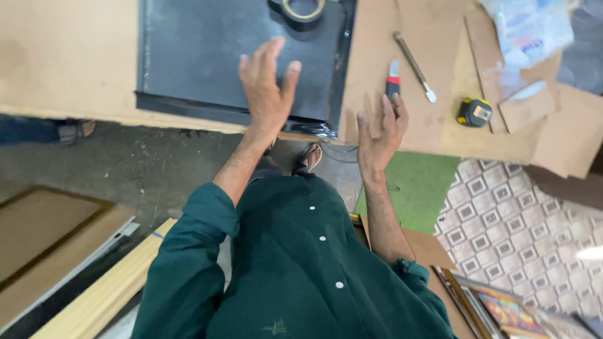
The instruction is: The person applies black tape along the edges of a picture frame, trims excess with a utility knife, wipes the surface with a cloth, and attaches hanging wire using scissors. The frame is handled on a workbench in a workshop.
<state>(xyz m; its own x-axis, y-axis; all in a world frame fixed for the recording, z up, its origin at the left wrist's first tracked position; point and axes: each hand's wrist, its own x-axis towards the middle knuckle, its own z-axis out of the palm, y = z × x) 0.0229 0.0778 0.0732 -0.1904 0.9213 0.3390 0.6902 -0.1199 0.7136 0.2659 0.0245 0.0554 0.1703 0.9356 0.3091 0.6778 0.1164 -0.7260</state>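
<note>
My left hand [267, 88] lies flat, fingers spread, on the near edge of a black sheet [207, 50] that rests on a brown worktable [69, 56]. My right hand [380, 129] hovers open, palm up, at the table's front edge and holds nothing. Just beyond its fingertips a utility knife [393, 80] with a red and black body lies on the table. A roll of tape [303, 9] sits on the far part of the black sheet.
A slim metal tool [414, 66] and a yellow and black tape measure [474, 112] lie right of the knife. Cardboard pieces [527, 107] and a plastic bag [531, 28] are at the far right. Boards [56, 251] and framed pictures [502, 307] lean on the floor.
</note>
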